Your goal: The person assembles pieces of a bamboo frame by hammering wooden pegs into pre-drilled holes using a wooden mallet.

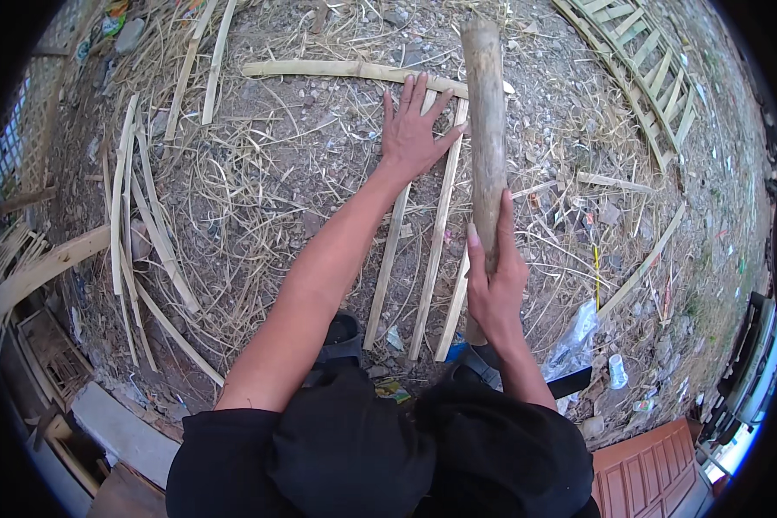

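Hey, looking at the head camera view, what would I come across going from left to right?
Pale wooden board, loose slats, the person's left hand, round wooden log, slatted wooden frame.

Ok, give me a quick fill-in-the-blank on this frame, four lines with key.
1. The right hand holds a thick log made of ____.
2. Of the right hand and the left hand, the ____ one is higher in the picture.
3. From near the crosswise strip, ____ long strips can be seen running down toward the person.
4. The person's sleeve is ____ in colour.

Missing words: wood; left; three; black
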The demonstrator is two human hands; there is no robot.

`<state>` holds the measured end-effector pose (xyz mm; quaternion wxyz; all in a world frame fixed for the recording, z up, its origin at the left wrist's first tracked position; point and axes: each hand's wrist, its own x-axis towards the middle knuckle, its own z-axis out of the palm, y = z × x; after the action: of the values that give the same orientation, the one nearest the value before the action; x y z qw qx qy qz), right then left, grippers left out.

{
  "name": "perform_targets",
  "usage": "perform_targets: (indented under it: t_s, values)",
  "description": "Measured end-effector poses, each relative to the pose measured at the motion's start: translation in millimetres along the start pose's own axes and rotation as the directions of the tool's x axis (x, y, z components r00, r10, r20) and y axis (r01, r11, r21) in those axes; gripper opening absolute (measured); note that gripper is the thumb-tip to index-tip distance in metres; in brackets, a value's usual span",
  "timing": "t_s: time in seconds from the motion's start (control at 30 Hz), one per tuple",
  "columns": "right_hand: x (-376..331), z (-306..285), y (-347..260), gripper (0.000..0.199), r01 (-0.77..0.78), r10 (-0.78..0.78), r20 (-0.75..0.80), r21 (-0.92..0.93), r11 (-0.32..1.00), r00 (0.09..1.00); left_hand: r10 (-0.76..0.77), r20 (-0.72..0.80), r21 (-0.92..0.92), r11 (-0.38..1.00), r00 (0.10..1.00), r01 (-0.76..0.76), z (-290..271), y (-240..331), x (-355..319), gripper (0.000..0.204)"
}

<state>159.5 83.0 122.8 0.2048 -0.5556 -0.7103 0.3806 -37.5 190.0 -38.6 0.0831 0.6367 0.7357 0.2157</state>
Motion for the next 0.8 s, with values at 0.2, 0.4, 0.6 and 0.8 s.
perform_targets:
  t_s: [0.2,0.4,0.6,0.8]
  values:
    - [11,19,23,0.078,0.32,-0.338,-0.171,-0.126,0.939,0.926,-0.008,0.0,-0.02,1.0,1.0,0.008,-3,6,1,0.073]
    - [20,19,23,0.072,0.036,-0.038,-0.022,-0.074,0.997,0.999,-0.027,-0.01,-0.022,0.999,1.0,0.027,-2,1,0,0.074]
    - [12,15,24,0.074,0.239,-0.222,-0.253,0.037,0.97,0.942,-0.011,-0.018,-0.011,1.0,1.0,0.011,0,3,2,0.075]
    - [32,24,28,0.071,-0.046,0.046,-0.001,-0.018,0.999,0.999,-0.027,0.066,0.094,0.995,0.997,0.021,2,0,-4,0.075]
